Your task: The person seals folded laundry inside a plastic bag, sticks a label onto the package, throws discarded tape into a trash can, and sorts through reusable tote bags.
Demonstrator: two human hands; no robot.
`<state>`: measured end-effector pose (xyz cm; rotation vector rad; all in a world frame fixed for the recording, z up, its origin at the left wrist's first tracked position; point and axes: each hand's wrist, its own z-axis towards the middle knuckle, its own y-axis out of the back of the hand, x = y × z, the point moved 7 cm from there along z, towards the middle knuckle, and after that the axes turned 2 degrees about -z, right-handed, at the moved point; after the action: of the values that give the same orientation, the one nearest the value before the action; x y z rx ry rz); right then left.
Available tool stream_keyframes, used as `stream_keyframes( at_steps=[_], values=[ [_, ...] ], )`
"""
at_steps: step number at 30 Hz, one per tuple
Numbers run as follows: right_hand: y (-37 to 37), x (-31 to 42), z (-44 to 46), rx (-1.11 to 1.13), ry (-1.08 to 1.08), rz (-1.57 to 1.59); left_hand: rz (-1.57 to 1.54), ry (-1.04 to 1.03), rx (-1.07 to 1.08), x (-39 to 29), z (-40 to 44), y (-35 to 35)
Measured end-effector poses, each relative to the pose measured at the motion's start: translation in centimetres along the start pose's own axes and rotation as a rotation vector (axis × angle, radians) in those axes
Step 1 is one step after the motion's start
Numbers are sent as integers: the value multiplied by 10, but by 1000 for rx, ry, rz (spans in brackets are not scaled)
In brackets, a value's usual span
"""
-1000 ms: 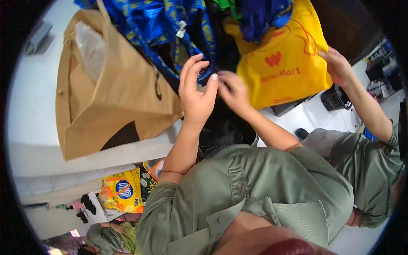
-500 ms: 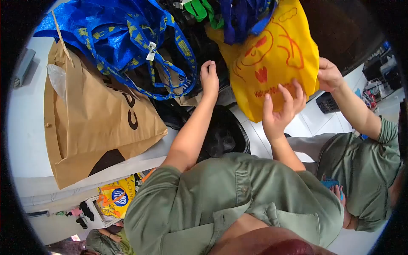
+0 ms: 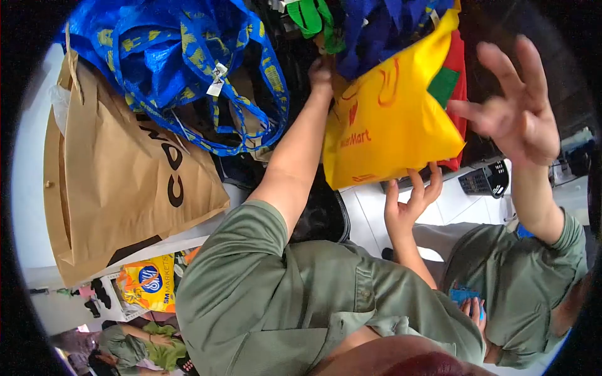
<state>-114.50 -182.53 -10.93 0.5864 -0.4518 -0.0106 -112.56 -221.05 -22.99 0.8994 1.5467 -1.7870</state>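
A yellow shopping bag point(image 3: 389, 135) with red print hangs in front of me, its lower part swung out to the right. My right hand point(image 3: 409, 203) is just below the bag's bottom edge, fingers spread, fingertips at or touching the yellow material. On the bag's left side, my left hand point(image 3: 321, 76) reaches up beside it; its fingers are blurred and partly hidden. Blue fabric straps point(image 3: 376, 31) and a green strap point(image 3: 310, 17) hang above. To the right, a co-worker's hand point(image 3: 520, 103) is raised with spread fingers, beside red and green material behind the bag.
A brown paper bag point(image 3: 125, 182) and a large blue bag with patterned straps point(image 3: 182, 62) are at left. An orange and yellow bag point(image 3: 147, 282) lies lower left. A black basket point(image 3: 486, 180) stands on white floor tiles. The co-worker's other hand point(image 3: 473, 310) holds something blue.
The yellow bag has tilted and swung, showing red and green material behind it. My left hand has moved up against its side; my right hand has dropped lower. The co-worker's hand has left the bag.
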Motion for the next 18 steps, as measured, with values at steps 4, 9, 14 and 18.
stream_keyframes(
  at_steps=[4, 9, 14, 18],
  values=[
    [-12, -9, -10, 23, -70, 90, 335, -36, -88, -44, -32, 0],
    [-21, -16, -15, 47, -151, 98, 174, -110, -35, -71, -64, 7],
    [-36, -43, -26, -190, -601, 690, 228, -76, 36, -75, -69, 13],
    [-72, -108, -64, -212, -1339, 835, 188, -75, 70, -81, -94, 20]
  ],
)
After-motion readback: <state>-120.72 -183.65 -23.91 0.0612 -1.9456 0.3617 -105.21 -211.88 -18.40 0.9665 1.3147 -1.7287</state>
